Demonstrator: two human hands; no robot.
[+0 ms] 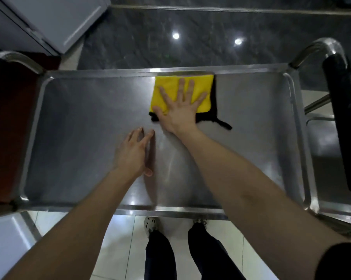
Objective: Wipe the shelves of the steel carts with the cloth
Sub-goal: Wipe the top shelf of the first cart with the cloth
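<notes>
The top shelf of a steel cart [79, 118] fills the middle of the view, a shallow tray with a raised rim. A folded yellow cloth with black edging [203, 85] lies against the shelf's far rim, right of centre. My right hand [178, 106] presses flat on the cloth, fingers spread, palm over its near edge. My left hand [133, 152] rests on the bare steel nearer to me, fingers apart, holding nothing.
A curved steel handle with a black grip [344, 110] rises at the cart's right end, and another handle [15, 59] at the left end. A white cabinet [55, 21] stands far left. Dark polished flooring lies beyond the cart; my feet stand on pale tiles below.
</notes>
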